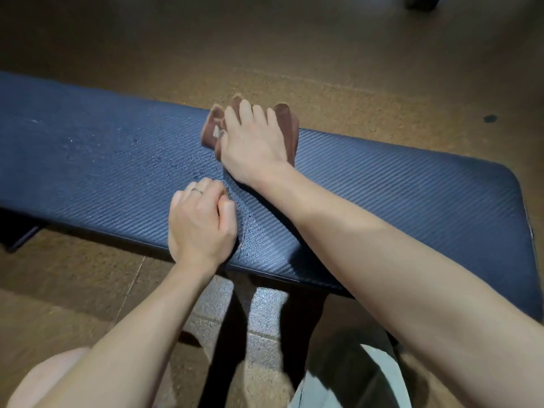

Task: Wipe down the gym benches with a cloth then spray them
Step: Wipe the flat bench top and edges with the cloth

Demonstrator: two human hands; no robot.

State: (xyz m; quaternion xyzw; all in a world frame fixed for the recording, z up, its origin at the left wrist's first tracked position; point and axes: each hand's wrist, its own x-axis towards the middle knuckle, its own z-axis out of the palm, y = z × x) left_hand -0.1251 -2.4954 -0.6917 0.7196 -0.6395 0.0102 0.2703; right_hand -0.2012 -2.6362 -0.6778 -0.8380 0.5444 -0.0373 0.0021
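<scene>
Nearest, at six o'clock, a bare knee (44,375) and the pale hem of a pair of shorts (379,378) sit low over the brown floor (294,39), with the dark frame leg (226,343) of the bench running down between them. Just beyond, the left hand (200,219) rests on the near edge of the blue padded bench (412,187), its fingers curled loosely under and holding nothing; a ring (197,190) shows on one finger. Tiny droplets bead the textured pad beside that hand and away toward nine o'clock. Farther in, the right forearm comes across from four o'clock, and the right hand (253,142) lies flat with its fingers spread straight, pressing down on a brown cloth (290,128). The cloth is bunched under the palm at the far edge of the bench, around twelve o'clock of the pad's middle, with folds poking out past the fingertips and to either side. Beyond it, the floor carries a small dark spot (490,118) toward two o'clock.
</scene>
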